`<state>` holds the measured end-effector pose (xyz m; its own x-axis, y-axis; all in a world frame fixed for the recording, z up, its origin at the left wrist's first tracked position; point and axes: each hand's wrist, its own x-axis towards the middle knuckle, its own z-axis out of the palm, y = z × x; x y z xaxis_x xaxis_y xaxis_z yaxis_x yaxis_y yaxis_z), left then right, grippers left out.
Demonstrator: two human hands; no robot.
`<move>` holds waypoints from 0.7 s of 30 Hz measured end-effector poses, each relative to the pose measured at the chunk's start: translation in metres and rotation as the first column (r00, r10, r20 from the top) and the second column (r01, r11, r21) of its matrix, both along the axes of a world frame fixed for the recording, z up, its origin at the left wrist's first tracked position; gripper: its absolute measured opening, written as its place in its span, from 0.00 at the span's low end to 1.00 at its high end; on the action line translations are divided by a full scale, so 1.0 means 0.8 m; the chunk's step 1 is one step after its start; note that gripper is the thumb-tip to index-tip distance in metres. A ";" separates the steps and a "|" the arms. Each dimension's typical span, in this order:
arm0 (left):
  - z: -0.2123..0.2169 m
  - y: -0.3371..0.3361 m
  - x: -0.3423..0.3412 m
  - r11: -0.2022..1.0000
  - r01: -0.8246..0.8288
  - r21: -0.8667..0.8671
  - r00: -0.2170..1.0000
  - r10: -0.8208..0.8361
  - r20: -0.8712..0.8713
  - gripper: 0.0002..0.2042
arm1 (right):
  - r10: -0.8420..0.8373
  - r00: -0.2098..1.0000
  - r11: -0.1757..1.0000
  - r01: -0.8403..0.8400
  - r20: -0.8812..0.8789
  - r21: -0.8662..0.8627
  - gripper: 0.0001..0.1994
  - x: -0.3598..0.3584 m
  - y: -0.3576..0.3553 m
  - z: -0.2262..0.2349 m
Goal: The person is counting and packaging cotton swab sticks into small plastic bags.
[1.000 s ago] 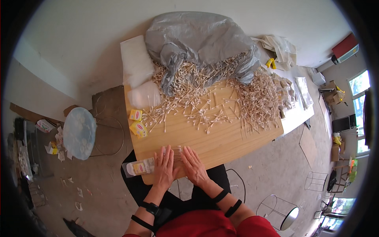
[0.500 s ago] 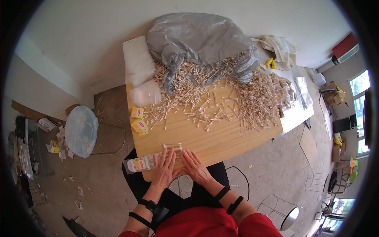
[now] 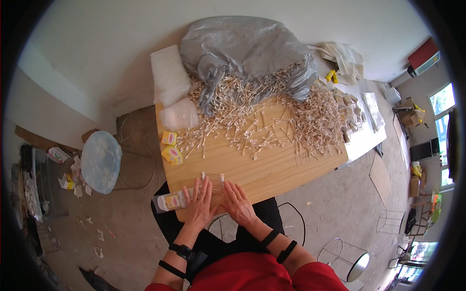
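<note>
Between my two hands, at the table's near edge, lies a tidy row of cotton swabs [image 3: 213,180], side by side with their tips pointing away from me. My left hand [image 3: 197,206] is flat with fingers stretched out along the row's left side. On the other side my right hand [image 3: 239,203] lies with straight fingers against the row's right edge. A clear plastic bag of swabs with a yellow and white label [image 3: 173,200] lies left of my left hand, partly covered by its fingers.
Loose cotton swabs [image 3: 318,121] heap across the far side of the wooden table [image 3: 272,169], spilling from a grey plastic bag [image 3: 242,48]. Small yellow packets [image 3: 170,138] and clear plastic sleeves [image 3: 170,75] lie at the left. A round-topped stool [image 3: 101,161] stands left of the table.
My left hand's fingers have shifted slightly over the packed bag and spread a little. More of the swab row shows between the hands. The right hand has barely moved.
</note>
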<state>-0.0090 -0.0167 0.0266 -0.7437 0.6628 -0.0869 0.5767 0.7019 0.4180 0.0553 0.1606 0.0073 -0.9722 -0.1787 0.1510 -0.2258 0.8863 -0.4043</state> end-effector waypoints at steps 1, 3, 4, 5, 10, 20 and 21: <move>-0.005 -0.008 0.004 0.999 -0.025 -0.028 0.998 0.024 -0.058 0.41 | -0.022 1.000 0.999 0.022 0.002 -0.034 0.31 0.001 -0.004 0.000; -0.009 -0.015 0.010 0.997 -0.053 -0.057 0.992 0.046 -0.115 0.41 | -0.043 0.999 0.997 0.043 0.006 -0.071 0.30 0.001 -0.006 0.001; -0.007 -0.016 0.013 0.997 -0.041 -0.066 0.994 0.033 -0.108 0.40 | -0.046 0.999 0.998 0.046 0.004 -0.045 0.30 0.002 -0.006 0.003; -0.007 -0.017 0.015 0.997 -0.028 -0.075 0.995 0.021 -0.102 0.40 | -0.048 0.999 0.999 0.048 0.003 -0.020 0.29 0.002 -0.006 0.005; 0.003 -0.009 0.008 0.997 -0.037 -0.072 0.997 0.032 -0.073 0.39 | -0.022 1.000 1.000 0.022 -0.003 0.013 0.27 0.000 -0.005 0.012; 0.010 -0.004 -0.019 0.993 -0.087 0.084 0.995 0.090 -0.044 0.47 | -0.210 0.977 0.906 0.178 -0.043 -0.384 0.25 -0.032 0.003 0.007; 0.011 0.000 -0.029 0.993 -0.086 0.083 0.995 0.090 -0.040 0.47 | -0.210 0.977 0.905 0.180 -0.038 -0.384 0.25 -0.044 0.006 0.006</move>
